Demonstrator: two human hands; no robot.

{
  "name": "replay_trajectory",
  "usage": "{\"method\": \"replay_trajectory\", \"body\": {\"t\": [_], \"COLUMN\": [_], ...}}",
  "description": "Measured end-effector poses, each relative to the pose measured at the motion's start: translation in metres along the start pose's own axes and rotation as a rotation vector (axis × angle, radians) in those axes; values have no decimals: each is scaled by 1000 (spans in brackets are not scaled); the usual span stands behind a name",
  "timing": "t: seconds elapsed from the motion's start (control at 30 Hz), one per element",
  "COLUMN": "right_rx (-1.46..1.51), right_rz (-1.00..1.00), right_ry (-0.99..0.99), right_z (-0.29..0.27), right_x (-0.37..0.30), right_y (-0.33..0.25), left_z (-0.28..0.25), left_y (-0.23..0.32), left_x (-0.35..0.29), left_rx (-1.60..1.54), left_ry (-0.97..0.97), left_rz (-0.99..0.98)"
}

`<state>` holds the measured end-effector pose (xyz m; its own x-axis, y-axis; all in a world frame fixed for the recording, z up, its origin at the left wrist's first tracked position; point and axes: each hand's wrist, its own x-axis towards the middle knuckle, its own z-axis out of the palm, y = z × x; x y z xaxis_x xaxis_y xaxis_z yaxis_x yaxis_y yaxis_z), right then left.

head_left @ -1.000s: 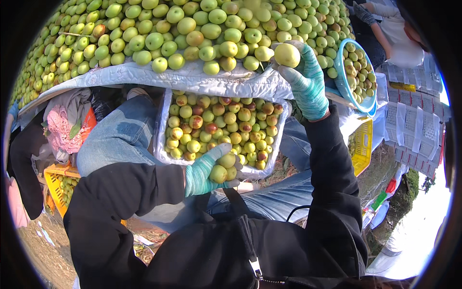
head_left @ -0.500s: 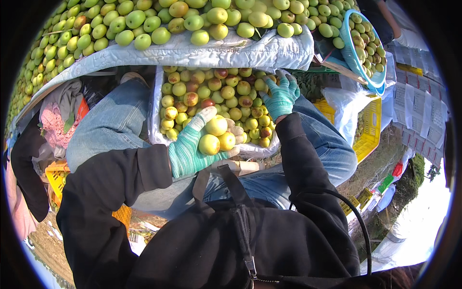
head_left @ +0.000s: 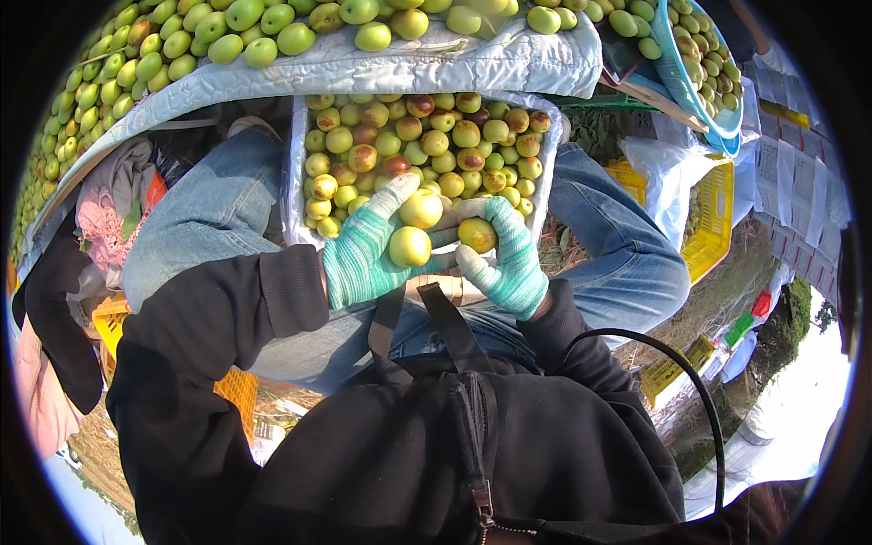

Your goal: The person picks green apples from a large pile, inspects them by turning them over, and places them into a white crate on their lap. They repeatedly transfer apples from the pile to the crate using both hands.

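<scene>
My left hand (head_left: 363,254), in a teal glove with pale fingertips, is turned palm up and cradles two yellow-green jujubes, an upper jujube (head_left: 421,209) and a lower jujube (head_left: 410,247). Close beside it, my right hand (head_left: 511,259) wears a matching glove and grips one jujube with a brownish patch (head_left: 477,235) between thumb and fingers. The two hands' fingers nearly meet. Beyond them, between my knees, a box lined with white plastic (head_left: 295,173) is filled with green, yellow and reddish-brown jujubes (head_left: 389,143).
A large heap of green jujubes (head_left: 245,45) lies on a padded pale cloth (head_left: 363,68) ahead. At the far right stands a light-blue basket (head_left: 674,64) of jujubes. Below it are a yellow crate (head_left: 713,232) and white plastic bag (head_left: 658,177). A black cable (head_left: 699,381) curves past my right arm.
My right hand has come back from the box's far right corner to beside my left, now gripping a jujube. My left hand shows two jujubes where three showed before.
</scene>
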<state>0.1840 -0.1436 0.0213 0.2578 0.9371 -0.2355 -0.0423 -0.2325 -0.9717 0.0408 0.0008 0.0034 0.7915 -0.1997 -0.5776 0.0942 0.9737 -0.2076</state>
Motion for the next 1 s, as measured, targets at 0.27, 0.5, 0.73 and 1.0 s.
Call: {"method": "replay_trajectory", "body": {"t": [0.27, 0.5, 0.73, 1.0], "right_rx": [-630, -435, -892, -934], "right_rz": [-186, 110, -44, 386], "right_ry": [-18, 399, 399, 360], "right_z": [-1, -51, -111, -104], "right_x": [-8, 25, 54, 50], "right_y": [9, 50, 131, 106], "left_z": [2, -5, -21, -18], "left_y": [-11, -17, -6, -5], "left_x": [-2, 7, 16, 15], "left_rx": [759, 664, 248, 199], "left_ry": [124, 273, 272, 236], "left_rz": [-29, 78, 134, 131]}}
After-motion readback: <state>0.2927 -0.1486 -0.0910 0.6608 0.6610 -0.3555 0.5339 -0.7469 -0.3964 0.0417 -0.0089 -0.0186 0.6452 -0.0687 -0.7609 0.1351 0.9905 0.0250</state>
